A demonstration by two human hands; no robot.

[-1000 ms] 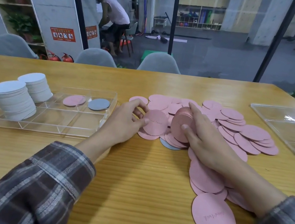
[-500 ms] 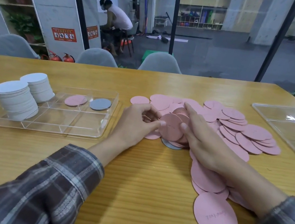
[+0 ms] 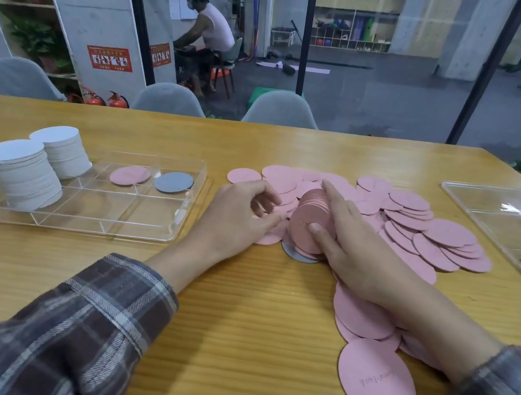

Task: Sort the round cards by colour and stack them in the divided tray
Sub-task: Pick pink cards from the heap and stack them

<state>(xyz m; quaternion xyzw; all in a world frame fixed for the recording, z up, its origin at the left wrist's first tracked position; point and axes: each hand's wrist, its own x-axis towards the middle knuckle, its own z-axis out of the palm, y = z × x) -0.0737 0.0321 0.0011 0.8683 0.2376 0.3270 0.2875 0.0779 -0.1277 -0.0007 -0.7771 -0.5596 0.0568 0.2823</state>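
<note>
The single pink card that the left hand was carrying a second ago now sits on the front of the bundle of pink cards. That hand has drawn back just left of it, fingers curled over the heap; whether it pinches another card I cannot tell, as the fingertips blur.

The right hand grips the bundle on edge at centre frame, thumb on its near face and fingers over the top. So the pink stack is growing card by card, and it is not yet in the divided tray at middle left, which holds two white stacks, one pink card and one grey card.

The bundle looks thick and slightly fanned at the back. Loose pink cards spread right of centre — many remain to gather.
</note>
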